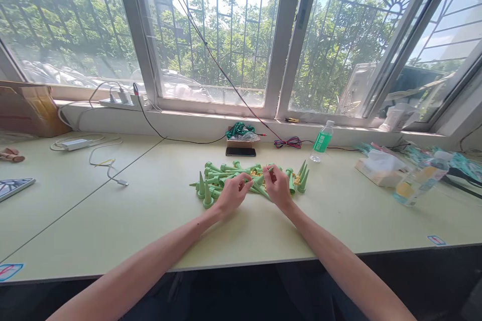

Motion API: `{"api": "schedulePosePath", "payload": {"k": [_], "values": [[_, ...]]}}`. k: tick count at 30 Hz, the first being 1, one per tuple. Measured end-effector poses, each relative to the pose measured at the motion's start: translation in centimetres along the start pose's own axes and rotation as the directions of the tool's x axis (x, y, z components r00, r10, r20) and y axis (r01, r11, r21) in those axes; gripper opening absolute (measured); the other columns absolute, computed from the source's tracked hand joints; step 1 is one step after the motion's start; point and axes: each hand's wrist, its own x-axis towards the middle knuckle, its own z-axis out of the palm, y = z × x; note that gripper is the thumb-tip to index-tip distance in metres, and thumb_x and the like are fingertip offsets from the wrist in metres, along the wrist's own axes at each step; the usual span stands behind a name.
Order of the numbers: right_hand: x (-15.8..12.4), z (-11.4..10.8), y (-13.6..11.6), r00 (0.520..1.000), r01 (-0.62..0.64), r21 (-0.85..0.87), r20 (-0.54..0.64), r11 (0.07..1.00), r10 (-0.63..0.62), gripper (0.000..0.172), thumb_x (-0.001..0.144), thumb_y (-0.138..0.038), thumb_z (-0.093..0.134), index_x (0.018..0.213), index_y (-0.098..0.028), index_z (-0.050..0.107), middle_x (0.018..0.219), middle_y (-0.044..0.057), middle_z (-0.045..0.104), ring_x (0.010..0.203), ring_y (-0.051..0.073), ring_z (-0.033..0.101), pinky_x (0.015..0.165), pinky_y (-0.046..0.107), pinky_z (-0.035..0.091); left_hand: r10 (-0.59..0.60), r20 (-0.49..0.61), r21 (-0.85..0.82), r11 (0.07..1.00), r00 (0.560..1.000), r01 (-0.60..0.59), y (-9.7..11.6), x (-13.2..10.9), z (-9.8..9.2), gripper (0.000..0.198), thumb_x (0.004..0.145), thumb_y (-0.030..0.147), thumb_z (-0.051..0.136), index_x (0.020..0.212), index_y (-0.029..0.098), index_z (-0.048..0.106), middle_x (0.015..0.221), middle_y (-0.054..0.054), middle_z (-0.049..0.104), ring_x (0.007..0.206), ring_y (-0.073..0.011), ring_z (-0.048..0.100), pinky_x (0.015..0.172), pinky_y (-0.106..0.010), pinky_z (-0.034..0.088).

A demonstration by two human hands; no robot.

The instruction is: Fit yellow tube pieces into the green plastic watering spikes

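A pile of green plastic cone-shaped spikes (208, 195) lies on the table ahead of me. Several stand upright on their wide collars at both ends of the heap, while others lie on their sides. At its front edge, my left hand (234, 193) has thumb and fingers closed in a pinch; what sits in them is too small to make out. My right hand (277, 185) is closed around a green spike (270, 169), mostly hidden by the fingers. Small yellow pieces (253, 172) show among the spikes between my hands.
Behind the pile lie a black phone (241, 152) and a small box (241, 143) with green material. A green-labelled bottle (322, 142) stands to the right, then a tissue box (380, 168) and another bottle (422, 180). Cables (107, 163) and a carton (32, 109) are left.
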Motion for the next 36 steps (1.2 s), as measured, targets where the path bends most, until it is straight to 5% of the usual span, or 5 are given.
{"api": "schedulePosePath", "payload": {"k": [12,17,21,27,36], "values": [[-0.4,0.2,-0.5,0.999,-0.010,-0.006,-0.036,1.000,0.010,0.032,0.093,-0.044,0.046,0.082,-0.017,0.060,0.055,-0.004,0.047,0.047,0.009,0.040,0.050,0.021,0.034,0.090,0.226,0.042,0.994,0.970,-0.102,-0.4,-0.6,0.0,0.041,0.085,0.007,0.032,0.113,0.021,0.060,0.063,0.004,0.063,0.050,-0.0094,0.049,0.063,-0.022,0.041],[0.8,-1.4,-3.7,0.990,-0.060,0.005,0.132,0.998,0.059,0.031,0.093,-0.044,0.045,0.083,-0.018,0.059,0.056,-0.004,0.050,0.045,0.009,0.041,0.046,0.020,0.031,0.172,0.270,0.040,0.981,0.947,-0.190,-0.8,-0.9,0.1,0.050,0.080,-0.001,0.031,0.114,0.020,0.060,0.070,0.002,0.065,0.057,-0.0090,0.052,0.066,-0.021,0.042],[3.5,-3.0,-4.7,0.970,0.074,-0.140,0.238,0.987,-0.039,0.028,0.094,-0.038,0.043,0.086,-0.018,0.061,0.063,-0.002,0.058,0.050,0.009,0.048,0.054,0.020,0.035,0.219,0.247,0.023,0.972,0.944,-0.232,-0.6,-0.9,0.1,0.050,0.076,-0.004,0.030,0.105,0.018,0.063,0.082,-0.002,0.066,0.072,-0.0109,0.057,0.071,-0.022,0.043],[9.5,-4.7,0.8,0.989,-0.015,-0.517,0.116,0.856,0.088,0.018,0.089,-0.027,0.049,0.086,-0.018,0.065,0.071,0.004,0.066,0.066,0.015,0.058,0.064,0.023,0.038,0.284,0.264,-0.006,0.956,0.922,-0.293,-0.2,-0.9,-0.2,0.048,0.071,-0.006,0.031,0.095,0.017,0.065,0.095,-0.005,0.064,0.083,-0.0125,0.058,0.074,-0.024,0.044],[11.5,-4.1,5.6,0.883,-0.215,-0.737,0.133,0.641,0.450,0.019,0.083,-0.016,0.053,0.096,-0.015,0.068,0.099,0.015,0.069,0.094,0.023,0.065,0.078,0.027,0.045,0.245,0.297,0.008,0.966,0.923,-0.259,-0.3,-1.3,-0.2,0.034,0.072,-0.002,0.040,0.087,0.015,0.065,0.080,-0.002,0.058,0.061,-0.0076,0.047,0.053,-0.018,0.035]]}}
